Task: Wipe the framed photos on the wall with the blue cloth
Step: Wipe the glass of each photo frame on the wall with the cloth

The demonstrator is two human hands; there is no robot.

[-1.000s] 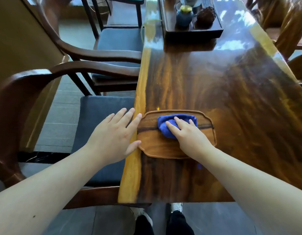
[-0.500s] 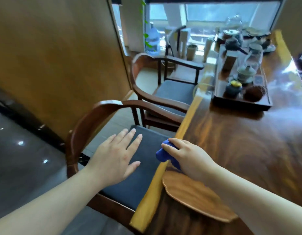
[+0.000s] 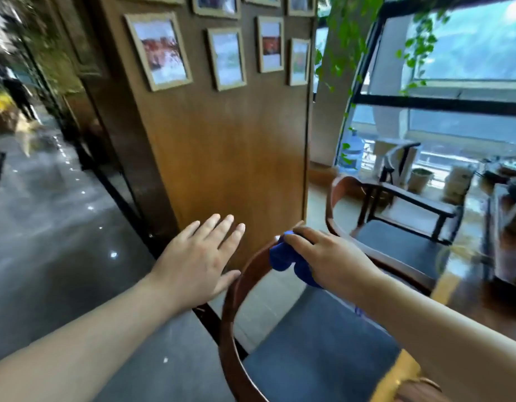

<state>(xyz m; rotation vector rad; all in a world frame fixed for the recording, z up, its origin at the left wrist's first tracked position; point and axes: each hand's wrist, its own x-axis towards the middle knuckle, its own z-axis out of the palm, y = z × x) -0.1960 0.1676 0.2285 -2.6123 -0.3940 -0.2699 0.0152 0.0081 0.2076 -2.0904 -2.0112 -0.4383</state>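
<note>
Wood-panelled wall [image 3: 222, 146] ahead, hung with framed photos [image 3: 158, 50]: four whole in a row, four more cut off along the top edge. Two wooden armchairs with dark seat pads, nearer one [image 3: 294, 343] below the hands, farther one [image 3: 396, 239] by the window. One water jug [image 3: 352, 153] on the floor. Left hand [image 3: 197, 261] spread flat, fingers released, empty. Right hand [image 3: 323, 256] with fingers clenched round the one blue cloth [image 3: 285, 256], above the nearer chair's back rail, well below the photos.

The left hand [image 3: 197, 261] is held open, fingers [image 3: 222, 227] spread; the right hand [image 3: 326, 256] is apparently closed around the blue cloth [image 3: 283, 258].
</note>
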